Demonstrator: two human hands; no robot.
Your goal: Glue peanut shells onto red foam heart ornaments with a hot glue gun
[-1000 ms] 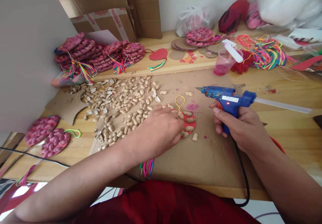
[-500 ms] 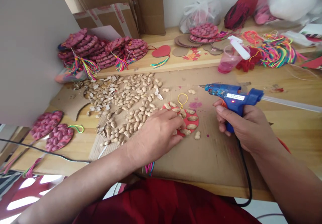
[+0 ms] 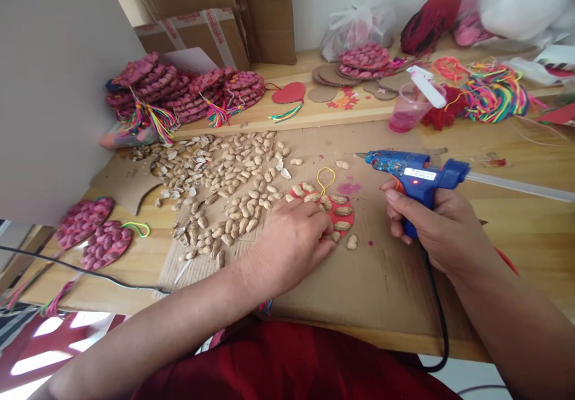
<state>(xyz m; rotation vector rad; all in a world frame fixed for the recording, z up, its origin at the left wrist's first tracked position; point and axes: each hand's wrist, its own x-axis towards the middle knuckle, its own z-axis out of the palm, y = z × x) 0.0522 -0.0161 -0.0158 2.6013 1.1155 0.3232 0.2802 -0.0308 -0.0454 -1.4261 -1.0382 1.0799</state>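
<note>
My right hand (image 3: 431, 217) is wrapped round the handle of a blue glue gun (image 3: 404, 169), whose nozzle points left and whose small red light is lit. A clear glue stick (image 3: 521, 185) comes out of its back end. My left hand (image 3: 299, 238) covers part of a red cardboard piece (image 3: 348, 214) with a yellow cord loop (image 3: 326, 179) at its top. Its fingers are curled together at the lower edge of the piece; what they pinch, if anything, is hidden. Several peanuts (image 3: 344, 211) lie round the piece's rim. One loose peanut (image 3: 352, 242) lies just off it.
Many peanuts and shells (image 3: 238, 175) spread over the cardboard mat (image 3: 359, 292) to the left. Behind stand stacked pink peanut-covered pieces (image 3: 188, 94), a red heart (image 3: 288, 93) and a plastic cup (image 3: 406, 109). The gun's black cable (image 3: 442, 316) hangs over the table edge.
My left hand has shifted slightly down and toward me on the red piece, uncovering peanuts at its upper left. The right hand and glue gun have hardly moved.
</note>
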